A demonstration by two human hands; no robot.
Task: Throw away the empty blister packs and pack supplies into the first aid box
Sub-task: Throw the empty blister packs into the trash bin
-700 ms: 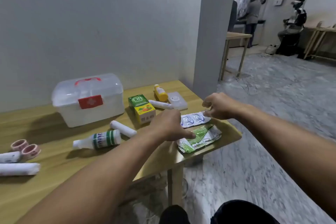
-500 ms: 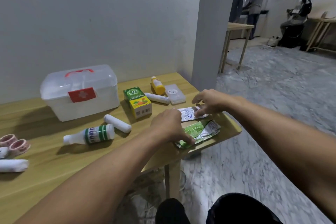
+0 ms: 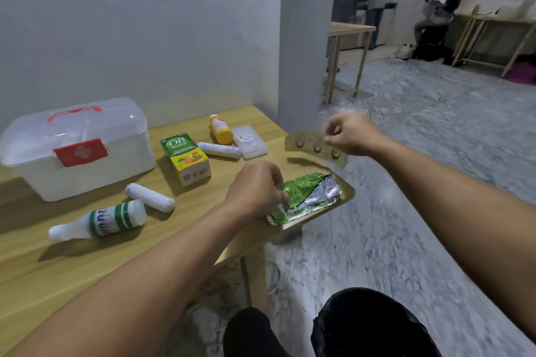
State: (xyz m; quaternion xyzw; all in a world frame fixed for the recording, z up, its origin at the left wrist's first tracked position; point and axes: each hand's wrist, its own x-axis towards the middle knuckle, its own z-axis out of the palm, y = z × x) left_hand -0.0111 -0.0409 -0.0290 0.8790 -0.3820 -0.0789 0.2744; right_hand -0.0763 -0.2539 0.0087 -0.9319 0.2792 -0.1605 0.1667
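Observation:
My right hand (image 3: pixel 349 133) pinches a clear empty blister pack (image 3: pixel 307 145) and holds it lifted above the table's right corner. My left hand (image 3: pixel 256 188) pinches the near end of a crumpled green and silver blister pack (image 3: pixel 307 195), which lies flat on the wooden table (image 3: pixel 87 258). The white first aid box (image 3: pixel 75 148), lid closed with a red handle and red cross label, stands at the back left.
On the table lie a green and yellow medicine carton (image 3: pixel 187 158), a yellow bottle (image 3: pixel 220 133), a clear plastic case (image 3: pixel 249 142), two gauze rolls (image 3: pixel 149 197) (image 3: pixel 219 150) and a white green-striped bottle (image 3: pixel 100 220). Marble floor (image 3: pixel 406 211) lies right; people stand far behind.
My right hand has picked the clear blister pack up off the table and raised it to the right. My left hand has closed its fingers on the green pack's end.

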